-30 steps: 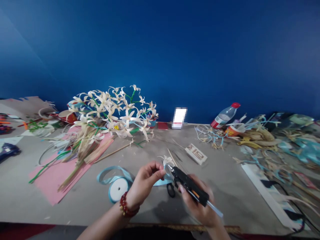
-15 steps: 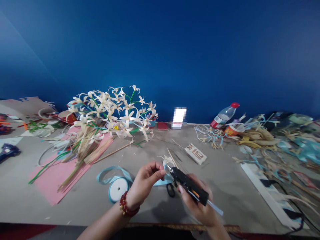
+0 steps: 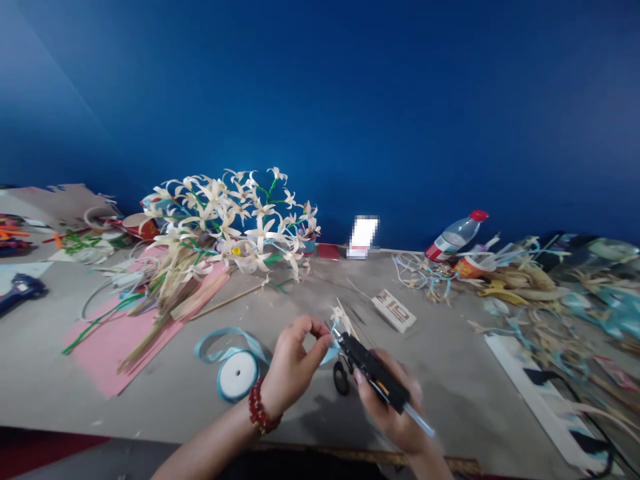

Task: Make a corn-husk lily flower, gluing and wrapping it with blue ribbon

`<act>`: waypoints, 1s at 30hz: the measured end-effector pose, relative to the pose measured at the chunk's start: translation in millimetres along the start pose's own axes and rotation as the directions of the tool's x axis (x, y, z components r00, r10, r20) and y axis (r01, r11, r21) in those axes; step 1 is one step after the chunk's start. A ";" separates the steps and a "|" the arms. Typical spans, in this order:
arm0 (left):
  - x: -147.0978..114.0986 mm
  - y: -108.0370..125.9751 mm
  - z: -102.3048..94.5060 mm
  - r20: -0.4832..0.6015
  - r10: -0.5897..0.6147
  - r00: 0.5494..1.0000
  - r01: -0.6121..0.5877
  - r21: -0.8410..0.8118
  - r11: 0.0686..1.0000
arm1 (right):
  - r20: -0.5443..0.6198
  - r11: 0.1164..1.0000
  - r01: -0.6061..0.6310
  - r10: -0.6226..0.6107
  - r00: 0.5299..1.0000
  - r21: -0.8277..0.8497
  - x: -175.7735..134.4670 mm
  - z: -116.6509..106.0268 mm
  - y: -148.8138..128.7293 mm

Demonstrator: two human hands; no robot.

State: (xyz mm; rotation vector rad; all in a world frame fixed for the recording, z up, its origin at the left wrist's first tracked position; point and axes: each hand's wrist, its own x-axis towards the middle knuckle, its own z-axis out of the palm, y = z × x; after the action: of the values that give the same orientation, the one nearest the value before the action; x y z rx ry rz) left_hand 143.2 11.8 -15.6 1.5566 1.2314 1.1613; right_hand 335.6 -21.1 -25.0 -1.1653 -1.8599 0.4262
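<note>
My right hand (image 3: 397, 417) grips a black glue gun (image 3: 373, 369), and a clear glue stick (image 3: 419, 420) juts from its rear. The gun's nozzle meets a small pale flower (image 3: 340, 317) with a light blue stem, whose base my left hand (image 3: 295, 360) pinches between thumb and fingers. My hand hides part of the stem. Below the nozzle lies a black looped handle (image 3: 341, 379), probably of scissors. Left of my left hand, a spool of light blue ribbon (image 3: 238, 375) lies with its loose end (image 3: 233, 333) curling behind it.
A bunch of white flowers on green stems (image 3: 240, 220) stands at the back left, beyond pink paper (image 3: 110, 347) bearing dried husks. Right of centre lies a small white box (image 3: 394, 310). A bottle (image 3: 457, 235), tangled blue-stemmed pieces and a white power strip (image 3: 535, 393) occupy the right.
The view has shifted and tilted slightly. The flower has turned a little in my left hand's pinch; the glue gun's nozzle stays at its stem.
</note>
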 end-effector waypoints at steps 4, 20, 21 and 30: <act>-1.1 5.2 -1.3 -0.020 0.066 0.998 -0.063 0.134 0.989 | -0.012 0.999 0.026 -0.027 1.000 -0.046 -0.2 3.5 3.4; -1.8 12.1 -3.8 -0.016 0.113 0.993 -0.109 0.162 0.981 | -0.065 0.998 0.022 -0.026 0.998 -0.056 -0.9 5.8 -1.6; -1.8 12.1 -3.8 -0.019 0.114 0.993 -0.110 0.153 0.982 | -0.087 0.998 0.026 -0.031 0.996 -0.061 -1.2 6.7 -0.9; -2.3 12.9 -5.0 0.058 -0.009 0.998 0.007 0.038 0.999 | -0.027 0.999 -0.028 0.027 0.999 -0.026 -1.5 2.6 -4.3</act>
State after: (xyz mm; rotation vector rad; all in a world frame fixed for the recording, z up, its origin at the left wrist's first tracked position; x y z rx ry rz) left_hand 141.1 7.4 -2.4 1.6011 1.2268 1.0860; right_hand 331.4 -24.2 -24.4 -1.2099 -1.8335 0.4004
